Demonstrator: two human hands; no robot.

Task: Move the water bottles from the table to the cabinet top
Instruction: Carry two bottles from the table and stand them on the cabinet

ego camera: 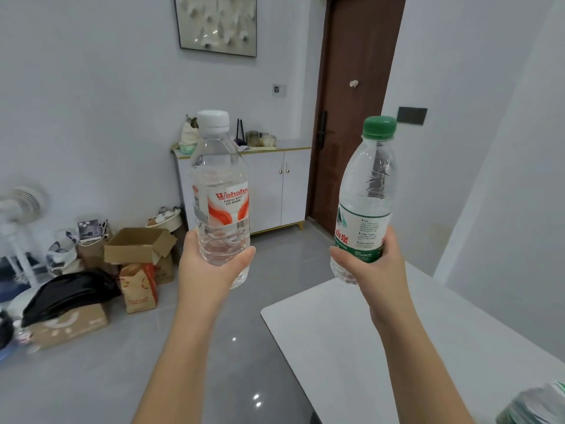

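My left hand (pixel 208 267) grips the lower part of a clear water bottle (pixel 221 185) with a white cap and a red and white label, held upright in the air. A second clear bottle (pixel 365 197) with a green cap and a green and white label is held by my right hand (pixel 376 267), tilted slightly right. Both are raised above the floor, left of the white table (pixel 412 347). The white cabinet (pixel 275 191) stands against the far wall behind the bottles, its top (pixel 290 145) partly covered with small items.
Jars, a bag and other small things crowd the cabinet top's left and middle. A brown door (pixel 351 117) is right of the cabinet. Cardboard boxes (pixel 137 246), paper bags, a black bag and a white fan (pixel 21 215) line the left floor. A stack of something lies at the table's near right corner.
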